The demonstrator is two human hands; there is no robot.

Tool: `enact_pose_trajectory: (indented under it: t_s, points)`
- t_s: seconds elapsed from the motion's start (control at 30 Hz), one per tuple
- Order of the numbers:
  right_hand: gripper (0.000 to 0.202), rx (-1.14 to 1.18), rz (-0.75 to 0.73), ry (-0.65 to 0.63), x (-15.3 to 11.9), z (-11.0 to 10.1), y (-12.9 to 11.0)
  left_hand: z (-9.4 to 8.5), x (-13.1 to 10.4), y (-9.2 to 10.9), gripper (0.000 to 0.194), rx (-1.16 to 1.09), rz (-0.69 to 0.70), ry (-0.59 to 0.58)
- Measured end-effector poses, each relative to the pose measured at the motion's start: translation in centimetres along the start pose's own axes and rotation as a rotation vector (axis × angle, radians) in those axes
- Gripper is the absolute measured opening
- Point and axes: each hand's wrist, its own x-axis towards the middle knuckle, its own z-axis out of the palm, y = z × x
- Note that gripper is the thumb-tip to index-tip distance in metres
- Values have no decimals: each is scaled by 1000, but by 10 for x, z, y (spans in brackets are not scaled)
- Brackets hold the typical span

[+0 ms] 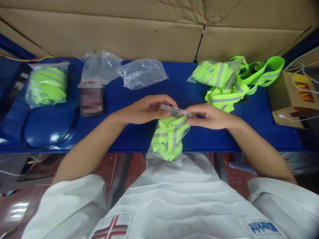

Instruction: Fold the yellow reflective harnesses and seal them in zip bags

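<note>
A clear plastic bag (170, 137) filled with bundled neon-yellow reflective strap hangs over the front edge of the blue table, close to my body. My left hand (152, 109) pinches the left side of the bag's top edge, thumb in front and fingers behind. On the other side, my right hand (209, 115) grips the right end of that same edge. Between the two hands the bag's mouth is stretched sideways; whether it is sealed cannot be made out. The strap inside is folded loosely, its grey stripes showing through the plastic.
On the blue table (174, 76), a filled bag (47, 84) and a phone (91, 99) lie left, with clear plastic bags (144, 73) behind. Another filled bag (215, 73) and loose reflective straps (229, 99) lie right, beside a cardboard box (284, 93). A black cable (50, 146) curls at left.
</note>
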Motion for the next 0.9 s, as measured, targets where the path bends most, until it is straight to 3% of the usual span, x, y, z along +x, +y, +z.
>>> enact_pose_trajectory:
  t_s: [0.1,0.3,0.57,0.7,0.77,0.83,0.9]
  points:
    - [26,-150,-97,1,2,7,-2,7,0,-2,40,3,-4,97]
    - [40,-278,-118,-145,2,16,3,22,3,-9,42,-48,-8,193]
    - [24,-60,-16,179,-6,1,0,17,2,-8,37,-374,-31,254]
    - [25,-88,5,65,-6,-1,-7,17,4,-8,30,-278,-55,290]
    - [21,-111,2,66,-6,3,-4,16,4,-10,28,-227,-53,309]
    - [21,-105,52,205,-6,7,3,14,3,-11,28,-203,-26,328]
    - [34,-9,156,341,-6,11,11,12,2,-11,29,-234,24,342]
